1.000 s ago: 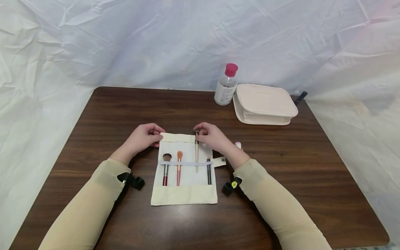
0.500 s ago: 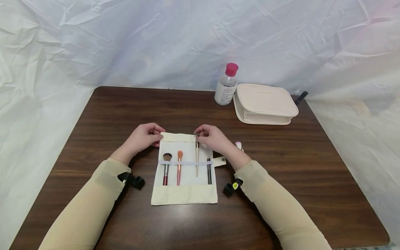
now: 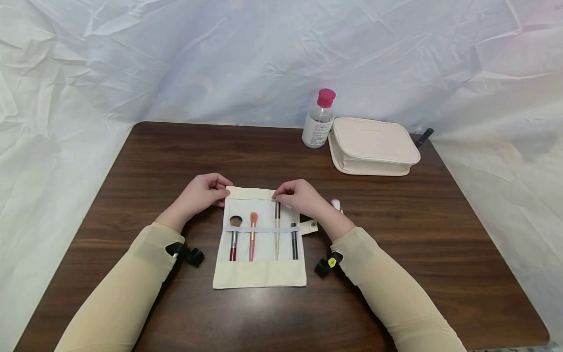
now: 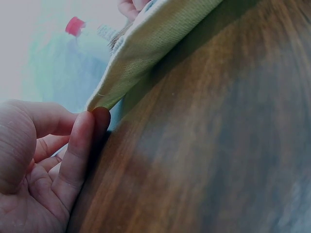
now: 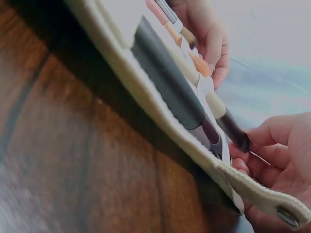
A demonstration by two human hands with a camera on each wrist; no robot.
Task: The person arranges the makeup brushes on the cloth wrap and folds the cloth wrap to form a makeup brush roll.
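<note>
A cream fabric brush roll [image 3: 259, 276] lies unrolled in front of me. My left hand [image 3: 200, 191] pinches its far left corner, thumb over fingers, as the left wrist view shows. My right hand [image 3: 300, 196] pinches the dark upper end of a makeup brush [image 3: 277, 222] with a pale handle. That brush runs under the elastic band [image 3: 265, 230], its tip at the lower pocket's edge. Under the same band sit a fluffy brush with a red handle [image 3: 233, 244], a pink brush [image 3: 252, 239] and a slim dark makeup stick [image 3: 294, 242].
The roll's snap strap [image 3: 310, 227] sticks out to the right. A pink-and-white item [image 3: 336, 204] shows partly behind the right wrist. Farther back stand a bottle with a pink cap [image 3: 318, 122], a cream cosmetic pouch [image 3: 374, 142] and a black stick [image 3: 423, 138].
My right hand has moved toward me, sliding the pale-handled brush down under the elastic band to the lower pocket's edge. My left hand has stayed on the corner.
</note>
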